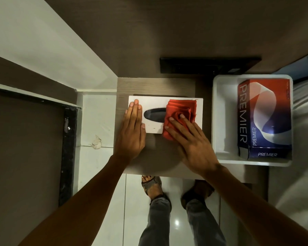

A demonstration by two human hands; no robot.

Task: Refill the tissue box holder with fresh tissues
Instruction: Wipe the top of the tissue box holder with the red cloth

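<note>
Brown wood-grain fills the small table [167, 157] at centre, with pale floor tiles [96, 174] below it and a dark wall panel [167, 32] up at twelve o'clock. On the tabletop lies the white tissue box holder [153, 103], flat, its dark oval slot [154, 115] facing up and showing no tissue. Left hand [132, 132] comes in from seven o'clock and lies flat on the holder's nine o'clock end, fingers straight and pressed together, fingertips reaching the far edge, thumb alongside the near edge. Right hand [190, 139] comes in from five o'clock and presses down on a crumpled red cloth [178, 110] that covers the holder's three o'clock end and the right tip of the slot; those fingers are straight and slightly spread, resting on the cloth rather than curling round it. So the holder sits directly under both sets of fingers, slot between them. Over at three o'clock, just beside the table, stands a white tub [222, 121], and inside it, against its right wall, lies a red and blue tissue box [265, 118] printed PREMIER, well apart from both hands. Down at six o'clock, two sandalled feet [152, 187] and grey trousers [199, 222] stand on the tiles.
</note>
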